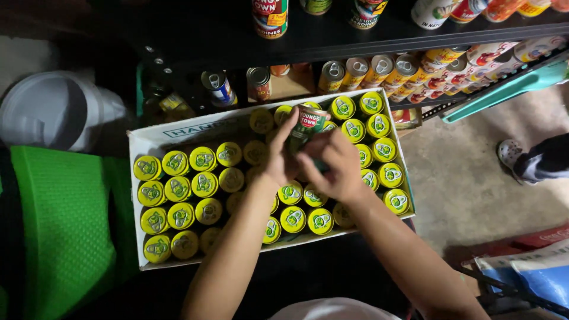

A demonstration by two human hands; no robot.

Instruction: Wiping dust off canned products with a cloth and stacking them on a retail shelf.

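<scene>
Both hands, left hand (283, 155) and right hand (332, 166), grip one green can (308, 123) above the box (155, 137); likely needs lifting clear.

both forearms are bare to the elbow, and a pale garment shows at the bottom edge.

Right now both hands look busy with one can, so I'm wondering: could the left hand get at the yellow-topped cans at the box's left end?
Probably yes: those yellow-topped cans lie uncovered, but the left hand first must release the green can.
</scene>
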